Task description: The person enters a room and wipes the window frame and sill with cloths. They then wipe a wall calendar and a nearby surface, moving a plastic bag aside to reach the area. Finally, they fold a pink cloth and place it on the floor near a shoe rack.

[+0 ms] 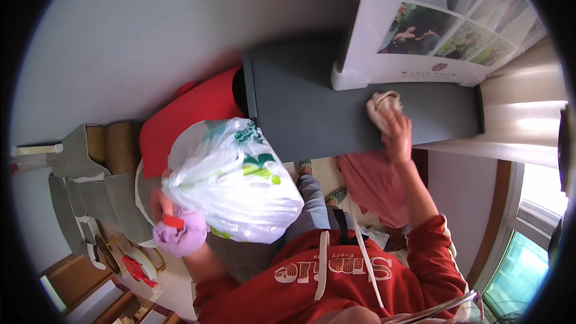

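My left hand [161, 202] grips the gathered neck of a full white plastic bag [243, 189] with green print. A rolled lilac cloth [182, 234], with a red object [173, 222] at it, lies against the same hand; how it is held is partly hidden. Over the dark grey tabletop [301, 108], my right hand [398, 132] is closed around a crumpled beige cloth [382, 105], which lies against the surface. A large framed photo panel [387, 65] in clear wrap stands on the tabletop just beyond the cloth.
A red object [193, 117] stands left of the tabletop, near grey cushions [121, 198]. Pink fabric [373, 184] hangs below the front edge. A curtain [526, 99] and a window [517, 261] are on the right. Open drawers or boxes [90, 297] show at lower left.
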The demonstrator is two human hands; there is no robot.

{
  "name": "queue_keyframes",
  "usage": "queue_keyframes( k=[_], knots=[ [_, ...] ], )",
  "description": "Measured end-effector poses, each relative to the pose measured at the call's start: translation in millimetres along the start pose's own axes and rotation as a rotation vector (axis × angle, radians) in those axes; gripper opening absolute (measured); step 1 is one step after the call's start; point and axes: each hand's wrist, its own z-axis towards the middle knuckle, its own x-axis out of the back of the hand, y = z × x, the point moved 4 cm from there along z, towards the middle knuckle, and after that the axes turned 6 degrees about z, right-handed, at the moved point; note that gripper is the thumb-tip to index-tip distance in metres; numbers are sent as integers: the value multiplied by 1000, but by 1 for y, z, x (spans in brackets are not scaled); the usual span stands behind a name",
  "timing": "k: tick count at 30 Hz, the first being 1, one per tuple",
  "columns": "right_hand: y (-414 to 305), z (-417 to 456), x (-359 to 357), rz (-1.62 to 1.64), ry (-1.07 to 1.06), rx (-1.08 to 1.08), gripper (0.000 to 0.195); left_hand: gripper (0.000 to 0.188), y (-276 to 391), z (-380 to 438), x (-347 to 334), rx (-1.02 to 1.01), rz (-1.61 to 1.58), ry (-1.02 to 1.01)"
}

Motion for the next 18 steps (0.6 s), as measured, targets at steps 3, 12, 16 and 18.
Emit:
queue_keyframes(
  k=[3, 12, 16, 18],
  knots=[
    [-74, -7, -33, 152, -49, 260, 71, 23, 15, -25, 14, -42, -44, 22],
    [-170, 201, -154, 131, -49, 450, 66, 35, 35, -47, 24, 35, -24, 223],
    [-165, 219, -207, 40, -25, 465, 65, 35, 38, -67, 32, 26, 45, 313],
    [-169, 179, -217, -77, -66, 545, 67, 34, 35, -75, 37, 74, 114, 421]
  ],
)
